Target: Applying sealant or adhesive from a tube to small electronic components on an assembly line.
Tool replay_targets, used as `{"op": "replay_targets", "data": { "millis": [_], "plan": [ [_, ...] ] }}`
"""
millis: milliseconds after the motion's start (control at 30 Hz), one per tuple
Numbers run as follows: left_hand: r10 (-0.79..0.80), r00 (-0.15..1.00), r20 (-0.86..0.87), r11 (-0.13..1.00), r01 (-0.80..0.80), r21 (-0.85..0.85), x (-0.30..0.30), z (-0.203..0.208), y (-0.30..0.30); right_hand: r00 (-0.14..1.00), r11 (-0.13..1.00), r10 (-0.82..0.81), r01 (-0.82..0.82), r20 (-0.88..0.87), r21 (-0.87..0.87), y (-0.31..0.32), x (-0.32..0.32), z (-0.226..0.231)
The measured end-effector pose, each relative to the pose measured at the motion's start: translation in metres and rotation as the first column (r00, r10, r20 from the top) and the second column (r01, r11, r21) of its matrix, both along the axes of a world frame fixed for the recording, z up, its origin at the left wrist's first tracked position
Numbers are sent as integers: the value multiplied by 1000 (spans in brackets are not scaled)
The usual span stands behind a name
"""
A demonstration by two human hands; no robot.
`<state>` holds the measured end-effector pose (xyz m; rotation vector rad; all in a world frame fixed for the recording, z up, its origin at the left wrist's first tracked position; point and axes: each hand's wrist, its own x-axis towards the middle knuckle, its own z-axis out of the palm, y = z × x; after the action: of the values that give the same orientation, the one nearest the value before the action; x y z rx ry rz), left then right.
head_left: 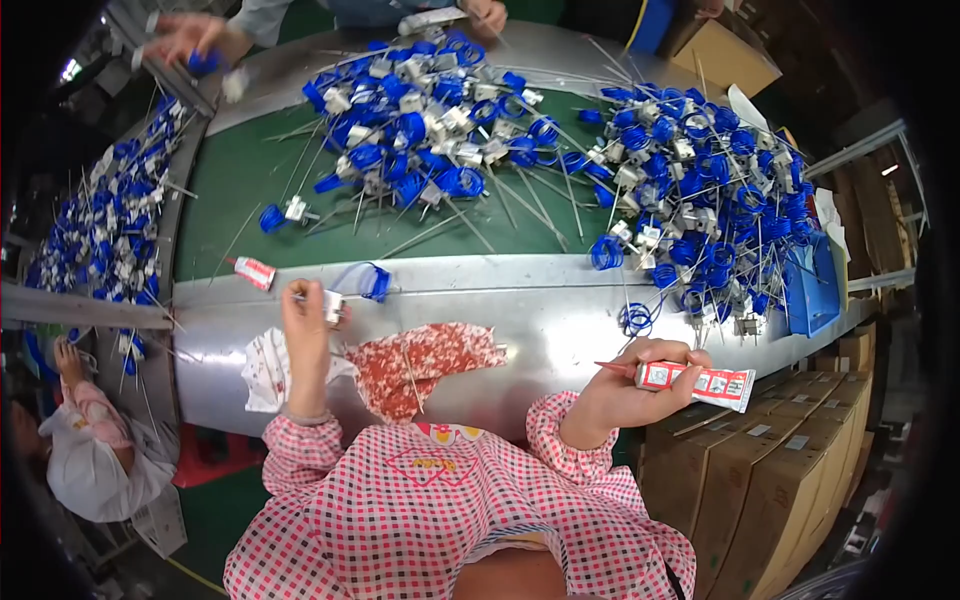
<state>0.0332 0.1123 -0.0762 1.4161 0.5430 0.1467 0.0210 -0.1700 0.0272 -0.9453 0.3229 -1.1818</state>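
Note:
My left hand (307, 335) pinches a capillary thermostat (333, 308), a small white-and-metal block with a blue coiled tube beside it, just above the metal ledge. My right hand (640, 395) is wrapped round a red-and-white glue tube (715, 385), its red nozzle pointing left. A second glue tube (254, 272) lies on the ledge beyond my left hand. Between my hands a red-stained cloth (440, 360) is spread on the metal, with a patterned white cloth (266, 372) partly behind my left wrist.
Piles of blue-coiled thermostats (410, 130) cover the green belt (240, 180), with another heap (700, 190) at right. A blue bin (815, 290) stands beside it. Cardboard boxes (770, 470) are stacked low right. Co-workers' hands (185, 40) work across the belt; another person (100, 440) sits left.

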Motion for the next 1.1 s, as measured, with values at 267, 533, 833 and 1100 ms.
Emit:
{"op": "replay_targets", "data": {
  "millis": [267, 533, 833, 1100],
  "plan": [
    [-62, 979, 194, 657, 186, -730, -7, 3, -16, 993, 991, 118, -118, -12, -60, 26, -9, 1],
    [-46, 933, 356, 780, 256, -571, -11, 13, 2, 1000, 994, 21, -21, 1, -103, 1, -13, -6],
    [171, 888, 427, 445, 317, -838, -17, -11, 33, 998, 998, 58, -58, -29, -9, 3, -10, -5],
    [234, 965, 121, 371, 26, -928, -18, -4, 13, 995, 995, 98, -98, 28, 18, -4, 2, -12]
  ]
}}
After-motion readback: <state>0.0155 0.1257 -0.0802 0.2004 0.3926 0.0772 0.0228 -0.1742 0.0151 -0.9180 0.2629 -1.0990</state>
